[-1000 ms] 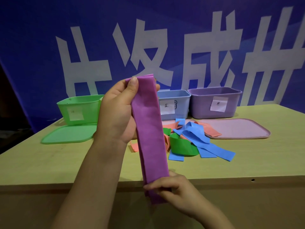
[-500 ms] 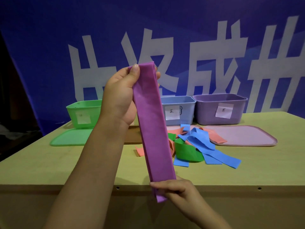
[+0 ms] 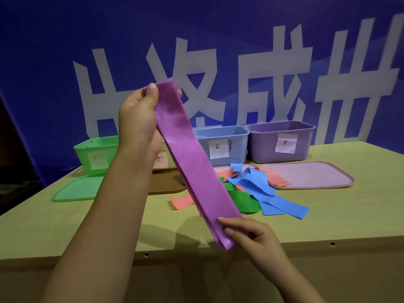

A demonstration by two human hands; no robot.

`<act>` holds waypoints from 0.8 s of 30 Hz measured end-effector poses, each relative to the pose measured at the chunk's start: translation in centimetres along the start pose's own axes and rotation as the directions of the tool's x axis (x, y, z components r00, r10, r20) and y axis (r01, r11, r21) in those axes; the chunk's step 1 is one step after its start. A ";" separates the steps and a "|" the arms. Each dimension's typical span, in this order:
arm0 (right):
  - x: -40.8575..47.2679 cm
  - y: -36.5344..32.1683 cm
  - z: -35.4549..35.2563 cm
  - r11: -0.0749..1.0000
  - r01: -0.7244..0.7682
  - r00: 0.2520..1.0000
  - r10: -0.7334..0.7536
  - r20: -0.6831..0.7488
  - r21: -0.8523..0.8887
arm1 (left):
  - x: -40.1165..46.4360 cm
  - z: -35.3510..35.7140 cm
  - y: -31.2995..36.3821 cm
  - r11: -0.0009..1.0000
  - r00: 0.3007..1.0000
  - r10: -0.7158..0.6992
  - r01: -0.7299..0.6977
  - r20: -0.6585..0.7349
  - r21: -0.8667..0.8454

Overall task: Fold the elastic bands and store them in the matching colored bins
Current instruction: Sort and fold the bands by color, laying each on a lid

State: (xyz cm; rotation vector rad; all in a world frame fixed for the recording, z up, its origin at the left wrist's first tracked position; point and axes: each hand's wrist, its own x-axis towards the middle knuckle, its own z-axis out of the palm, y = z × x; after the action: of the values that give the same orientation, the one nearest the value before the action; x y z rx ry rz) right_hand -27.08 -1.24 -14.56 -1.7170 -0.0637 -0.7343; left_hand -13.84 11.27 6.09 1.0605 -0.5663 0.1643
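Presently, item one: a long flat purple elastic band (image 3: pixel 197 169), doubled into layers, held taut in the air above the near edge of the pale wooden worktop (image 3: pixel 328 219), slanting from upper left to lower right. Left hand (image 3: pixel 140 119) grips its upper end, thumb pressed on the front face, fingers (image 3: pixel 179 92) wrapped behind. Right hand (image 3: pixel 253 235) pinches its lower end, fingers closed over the layered edge.

Item two: loose heap of flat elastic bands on the worktop behind the held band: blue bands (image 3: pixel 262 189), a green band (image 3: pixel 244 202), salmon-pink bands (image 3: pixel 182 202), overlapping one another.

Item three: row of open plastic bins along the far edge, each with a white paper label: green bin (image 3: pixel 96 152), light blue bin (image 3: pixel 225 143), purple bin (image 3: pixel 282 138). A further bin between green and blue is mostly hidden behind the left hand; only its label shows.

Item four: lids lying flat before the bins: green lid (image 3: pixel 74 191), brown lid (image 3: pixel 164 184), lilac-pink lid (image 3: pixel 306 174), the last touching the heap.

Backdrop: blue banner (image 3: pixel 65 29) with large white characters.
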 end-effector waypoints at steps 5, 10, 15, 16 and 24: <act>-0.4 0.5 -0.8 0.997 0.019 0.999 -0.021 -0.031 -0.073 | 0.8 1.1 -1.3 0.992 0.982 -0.093 0.078 0.165 0.097; -0.7 0.5 -4.4 0.996 -0.001 0.977 -0.017 -0.213 -0.085 | 2.2 4.1 -2.3 0.981 0.939 -0.190 0.170 0.286 0.092; -2.2 0.3 -8.3 0.984 -0.058 0.943 -0.002 -0.333 -0.170 | 4.0 10.3 -6.6 0.936 0.870 -0.320 0.227 0.375 0.271; -2.6 0.2 -9.1 0.979 -0.072 0.933 -0.001 -0.360 -0.189 | 4.1 11.8 -7.7 0.923 0.857 -0.348 0.242 0.379 0.300; -5.6 0.3 -16.3 0.908 -0.240 0.891 0.065 -0.450 -0.344 | 2.1 22.6 -17.4 0.775 0.662 -0.631 0.525 0.403 0.352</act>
State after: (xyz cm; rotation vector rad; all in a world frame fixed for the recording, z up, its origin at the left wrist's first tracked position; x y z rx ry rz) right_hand -38.49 -14.06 -16.12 -1.8654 0.5605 -1.0408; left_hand -13.35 -16.99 1.79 1.4568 -0.6520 -0.6678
